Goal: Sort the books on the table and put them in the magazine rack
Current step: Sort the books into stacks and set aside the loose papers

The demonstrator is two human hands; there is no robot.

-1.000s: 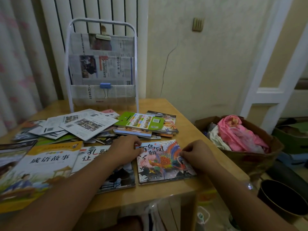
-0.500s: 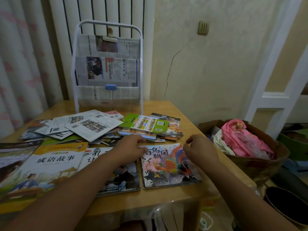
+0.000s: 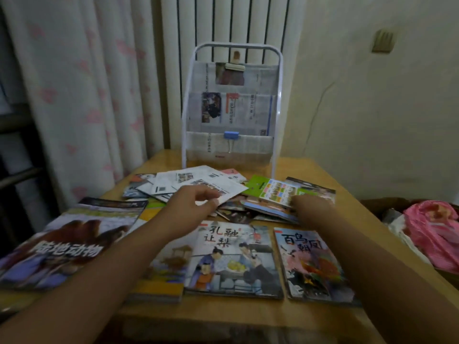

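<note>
- Three picture books (image 3: 233,259) lie flat along the desk (image 3: 248,316) edge, nearest from the magazine rack (image 3: 231,108).
- Left hand (image 3: 188,207), closer to the rack, pinches a white leaflet (image 3: 211,182); right hand (image 3: 310,207) rests on the green-topped pile (image 3: 270,194), its grip unclear.

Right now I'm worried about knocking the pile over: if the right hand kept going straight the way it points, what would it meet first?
The right hand points away toward the stack with the green-covered booklet, and already seems to touch its near edge. Behind that stands the magazine rack. Depth is blurred.
</note>
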